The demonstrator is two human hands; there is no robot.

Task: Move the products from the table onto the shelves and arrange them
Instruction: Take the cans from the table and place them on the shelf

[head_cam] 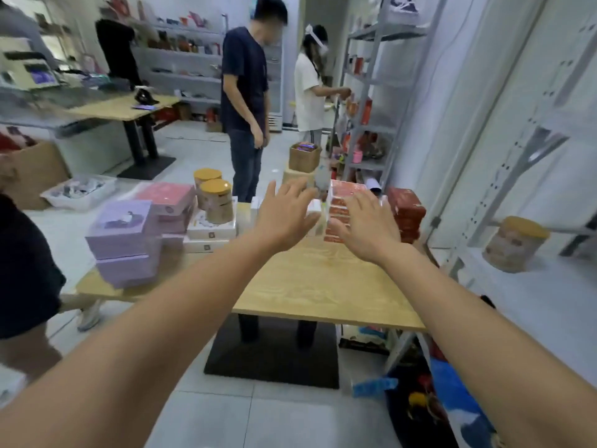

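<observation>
Both my arms stretch out over the wooden table (316,286). My left hand (286,215) and my right hand (368,226) are open with spread fingers, one on each side of a stack of orange-red boxes (342,202) at the table's far edge; neither touches it. A dark red box stack (405,211) stands right of it. Two yellow-lidded tins (216,200) sit on white boxes (211,232). Pink boxes (168,202) and purple boxes (124,240) are piled at the left. One tin (513,244) stands on the white shelf (549,295) at my right.
A person in a dark shirt (245,92) stands beyond the table. Another in white (310,88) works at a grey rack (371,101). Someone's side (22,270) is close on my left. A cardboard box (303,158) and bags on the floor (436,402) lie nearby.
</observation>
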